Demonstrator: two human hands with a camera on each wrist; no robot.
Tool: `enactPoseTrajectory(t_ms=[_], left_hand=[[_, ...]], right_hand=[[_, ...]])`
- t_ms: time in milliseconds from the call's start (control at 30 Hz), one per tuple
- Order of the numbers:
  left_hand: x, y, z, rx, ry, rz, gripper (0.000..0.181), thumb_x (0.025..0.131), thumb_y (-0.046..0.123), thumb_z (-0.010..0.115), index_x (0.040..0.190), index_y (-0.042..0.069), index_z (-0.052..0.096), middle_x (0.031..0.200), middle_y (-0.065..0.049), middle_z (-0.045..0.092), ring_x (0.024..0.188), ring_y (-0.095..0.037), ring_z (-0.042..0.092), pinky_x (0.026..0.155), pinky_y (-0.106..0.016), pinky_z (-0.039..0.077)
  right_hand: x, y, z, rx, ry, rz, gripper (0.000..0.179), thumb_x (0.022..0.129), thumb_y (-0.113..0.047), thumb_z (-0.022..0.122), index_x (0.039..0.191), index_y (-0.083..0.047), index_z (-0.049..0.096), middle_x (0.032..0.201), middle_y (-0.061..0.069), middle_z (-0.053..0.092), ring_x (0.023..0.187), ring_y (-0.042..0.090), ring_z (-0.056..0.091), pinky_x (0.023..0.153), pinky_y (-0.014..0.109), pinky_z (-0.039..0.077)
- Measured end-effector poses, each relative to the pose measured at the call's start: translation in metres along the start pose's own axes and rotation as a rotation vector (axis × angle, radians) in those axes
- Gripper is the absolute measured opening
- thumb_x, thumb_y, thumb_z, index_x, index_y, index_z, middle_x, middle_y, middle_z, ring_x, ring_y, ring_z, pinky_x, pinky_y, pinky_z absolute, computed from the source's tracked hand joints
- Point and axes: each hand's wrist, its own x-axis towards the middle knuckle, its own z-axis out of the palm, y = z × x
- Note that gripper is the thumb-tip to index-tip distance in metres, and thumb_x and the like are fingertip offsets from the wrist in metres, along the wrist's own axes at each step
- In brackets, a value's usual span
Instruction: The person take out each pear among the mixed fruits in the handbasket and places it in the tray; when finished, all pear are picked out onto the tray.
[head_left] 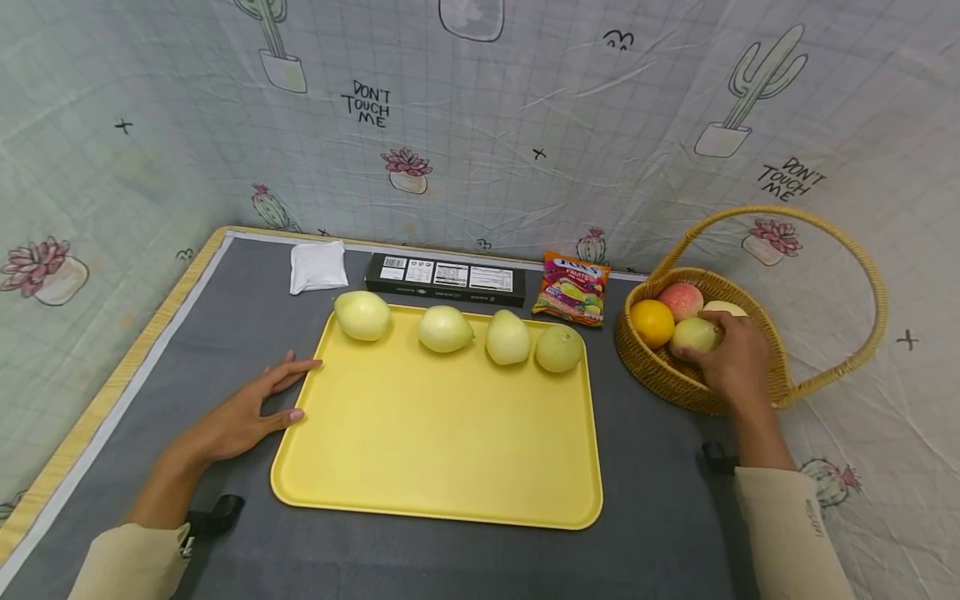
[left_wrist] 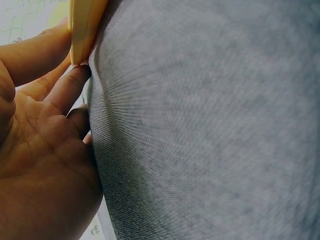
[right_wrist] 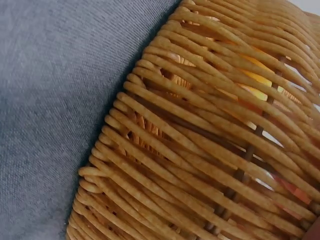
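A green fruit (head_left: 693, 335) is sitting inside the woven basket (head_left: 660, 377), and the right hand (head_left: 738, 354) is gripping it, fingers and thumb curling round its sides. Beside it, an orange fruit (head_left: 652, 323), a pink-red fruit (head_left: 681, 300) and a pale fruit (head_left: 724, 308) are lying in the basket. The right-wrist view is showing mostly the basket's wall from close up — patches of yellow and red are peeking through the weave, while the grip itself is staying out of sight there.

The left hand (head_left: 232, 421) is resting at the side of the yellow tray (head_left: 442, 433), thumb and forefinger spreading apart and touching its rim; only the left-wrist view is revealing the palm and the creasing grey cloth (left_wrist: 200, 125). Four yellow-green fruits (head_left: 446, 328) are lining the tray's far side. Behind them a white packet (head_left: 318, 267), a black box (head_left: 446, 279) and a candy bag (head_left: 573, 287) are lying on the table (head_left: 420, 558).
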Motion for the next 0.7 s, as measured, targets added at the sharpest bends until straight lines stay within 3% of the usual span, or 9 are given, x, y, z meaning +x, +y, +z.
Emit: enactPoseTrajectory(t_ms=[333, 600, 700], left_hand=[[0.000, 0.000, 0.000, -0.003, 0.005, 0.009, 0.073, 0.099, 0.014, 0.075, 0.163, 0.012, 0.040, 0.171, -0.031, 0.028, 0.161, -0.056, -0.003, 0.118, -0.088, 0.001], [0.000, -0.003, 0.001, -0.010, 0.010, 0.028, 0.072, 0.100, 0.014, 0.074, 0.163, 0.012, 0.040, 0.171, -0.031, 0.029, 0.164, -0.048, -0.005, 0.122, -0.083, -0.007], [0.000, -0.003, 0.001, -0.008, 0.009, 0.031, 0.072, 0.100, 0.014, 0.074, 0.163, 0.012, 0.040, 0.171, -0.031, 0.028, 0.165, -0.046, -0.005, 0.123, -0.082, -0.007]], right_hand=[[-0.005, -0.001, 0.003, 0.043, 0.068, 0.130, 0.069, 0.080, -0.023, 0.095, 0.140, -0.003, 0.065, 0.135, 0.032, 0.057, 0.129, 0.051, 0.049, 0.107, 0.062, 0.037], [-0.009, -0.002, 0.007, 0.088, 0.209, 0.117, 0.071, 0.078, -0.022, 0.096, 0.141, -0.008, 0.067, 0.132, 0.025, 0.061, 0.116, 0.045, 0.055, 0.092, 0.050, 0.042], [-0.011, -0.003, 0.008, 0.097, 0.252, 0.116, 0.070, 0.079, -0.024, 0.096, 0.141, -0.010, 0.068, 0.132, 0.024, 0.062, 0.117, 0.044, 0.056, 0.092, 0.048, 0.043]])
